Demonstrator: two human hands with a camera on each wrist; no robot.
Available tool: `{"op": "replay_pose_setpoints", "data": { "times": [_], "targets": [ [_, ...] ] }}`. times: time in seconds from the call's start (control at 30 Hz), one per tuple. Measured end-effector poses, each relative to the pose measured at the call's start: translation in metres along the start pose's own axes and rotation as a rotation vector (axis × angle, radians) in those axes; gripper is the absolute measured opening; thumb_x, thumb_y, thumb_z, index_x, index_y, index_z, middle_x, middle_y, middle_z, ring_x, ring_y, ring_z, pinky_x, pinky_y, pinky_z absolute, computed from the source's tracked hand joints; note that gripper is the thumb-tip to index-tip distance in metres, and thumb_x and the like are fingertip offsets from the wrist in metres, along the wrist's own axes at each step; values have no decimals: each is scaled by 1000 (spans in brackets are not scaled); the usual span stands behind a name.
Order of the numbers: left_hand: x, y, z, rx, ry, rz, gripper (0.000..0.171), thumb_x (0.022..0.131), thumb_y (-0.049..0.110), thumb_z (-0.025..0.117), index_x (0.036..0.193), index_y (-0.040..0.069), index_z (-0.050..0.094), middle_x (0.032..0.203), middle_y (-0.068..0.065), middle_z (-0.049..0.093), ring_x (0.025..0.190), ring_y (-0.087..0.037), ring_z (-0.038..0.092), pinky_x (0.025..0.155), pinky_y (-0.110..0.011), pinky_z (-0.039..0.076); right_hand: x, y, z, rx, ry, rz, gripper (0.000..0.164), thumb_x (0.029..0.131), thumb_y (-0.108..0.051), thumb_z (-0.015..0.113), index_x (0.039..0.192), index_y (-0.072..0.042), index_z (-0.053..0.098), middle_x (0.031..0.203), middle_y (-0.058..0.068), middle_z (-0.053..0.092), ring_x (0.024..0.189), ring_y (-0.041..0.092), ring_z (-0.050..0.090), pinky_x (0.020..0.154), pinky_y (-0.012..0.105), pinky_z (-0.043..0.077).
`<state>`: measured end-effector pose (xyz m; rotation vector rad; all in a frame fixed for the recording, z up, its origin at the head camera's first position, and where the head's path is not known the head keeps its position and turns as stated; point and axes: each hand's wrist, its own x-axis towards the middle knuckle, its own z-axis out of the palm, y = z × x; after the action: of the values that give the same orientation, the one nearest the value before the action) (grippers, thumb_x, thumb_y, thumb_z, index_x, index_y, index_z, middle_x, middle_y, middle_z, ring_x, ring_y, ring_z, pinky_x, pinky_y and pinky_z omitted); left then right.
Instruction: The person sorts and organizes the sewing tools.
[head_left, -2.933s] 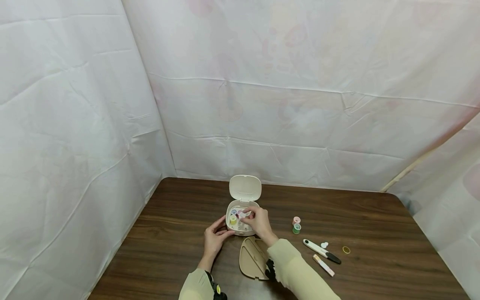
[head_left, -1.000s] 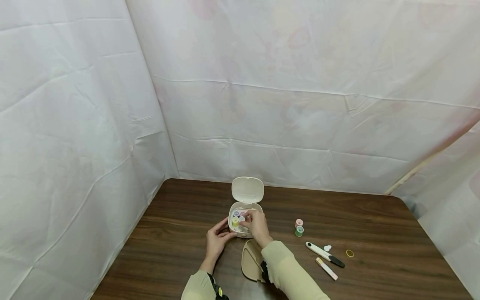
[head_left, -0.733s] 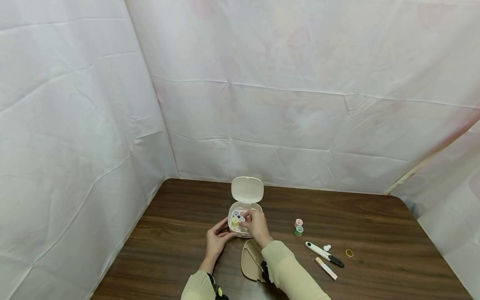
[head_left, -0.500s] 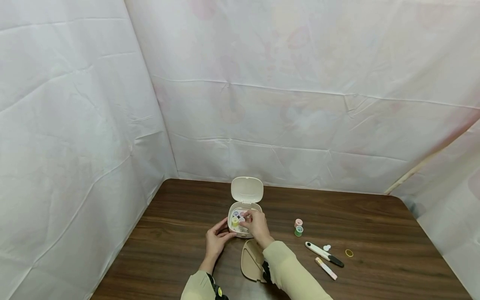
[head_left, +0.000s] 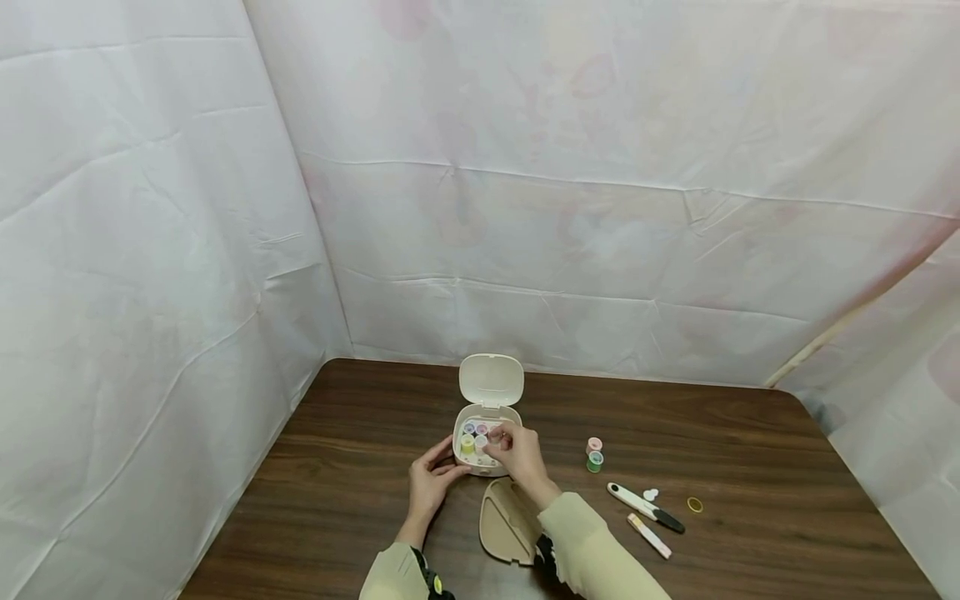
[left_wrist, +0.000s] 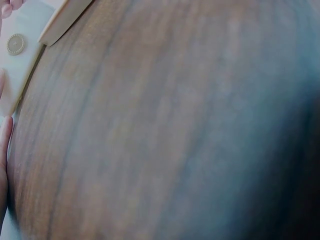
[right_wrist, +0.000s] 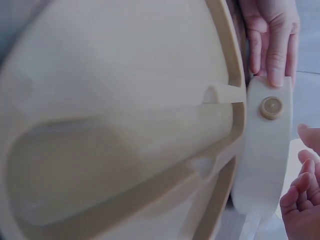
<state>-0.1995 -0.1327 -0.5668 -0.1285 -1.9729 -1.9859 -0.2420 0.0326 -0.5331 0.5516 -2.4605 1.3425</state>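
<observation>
Right fingers over the open box — spools inside.

Brown table under box, tray, spools.

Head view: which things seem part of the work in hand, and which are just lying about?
Likely in use:
open box, touched by the left hand
spools inside, near the right hand

Apparently lying about:
beige tray
loose pink spool
green spool
white-and-black tool
pink-and-yellow stick
white pieces
yellow ring
</observation>
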Motion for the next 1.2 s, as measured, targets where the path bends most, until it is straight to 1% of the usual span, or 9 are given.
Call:
{"op": "replay_pose_setpoints", "data": {
  "times": [0.1,0.33,0.57,0.63,0.67,0.87,0.97,1.07,1.2],
  "targets": [
    [0,-1,0,-8,4,-3,54,63,-14,71,113,-16,51,105,-34,54,92,-48,52,72,-49,50,-2,-2,-5,8,3,3,18,65,-4,78,76,-1,64,54,-2,46,49,3,39,41,15,34],
    [1,-5,0,-4,5,27,54,63,-16,70,113,-19,49,104,-37,52,90,-50,50,70,-51,49,-12,-10,-20,56,8,42,15,67,-1,75,77,2,65,54,-2,47,48,4,41,40,14,35],
    [1,-7,0,1,16,5,55,62,-15,71,113,-16,51,105,-34,54,91,-48,52,71,-51,49,-24,-9,-35,79,16,94,13,70,-2,72,81,1,66,55,-2,47,47,4,40,39,14,33],
    [2,-14,-2,8,17,10,55,62,-12,73,114,-14,52,105,-32,55,91,-44,54,70,-45,52,-27,-9,-40,91,29,104,13,71,-2,72,82,1,66,56,-2,48,47,4,40,40,14,33],
    [3,-15,-2,4,19,-4,55,62,-12,73,114,-13,53,105,-31,55,92,-44,54,70,-44,52,-29,-9,-43,101,34,115,13,71,-2,72,82,1,66,56,-2,48,48,5,41,40,13,33],
    [4,-20,-3,-1,22,-34,57,62,-11,73,116,-11,53,107,-30,55,94,-44,53,73,-48,50,-40,-3,-52,124,76,171,13,71,-5,73,82,-1,66,58,-3,48,50,6,43,42,14,35],
    [6,-30,-5,14,36,-15,58,61,-7,75,116,-8,54,106,-27,57,93,-41,55,71,-42,52,-46,1,-56,145,107,172,14,71,-5,73,83,-1,66,59,-3,49,51,5,43,43,15,37],
    [6,-30,-5,29,43,-14,58,61,-5,76,115,-7,56,106,-25,58,92,-39,56,70,-37,53,-51,4,-61,165,142,178,14,70,-3,73,82,0,66,59,-3,49,52,4,43,43,15,38],
    [5,-23,-5,19,34,-15,57,62,-9,74,115,-9,55,106,-28,57,92,-41,55,71,-41,53,-58,9,-68,158,185,206,15,70,-3,73,82,1,66,59,-3,49,52,3,44,44,16,40]
  ]
}}
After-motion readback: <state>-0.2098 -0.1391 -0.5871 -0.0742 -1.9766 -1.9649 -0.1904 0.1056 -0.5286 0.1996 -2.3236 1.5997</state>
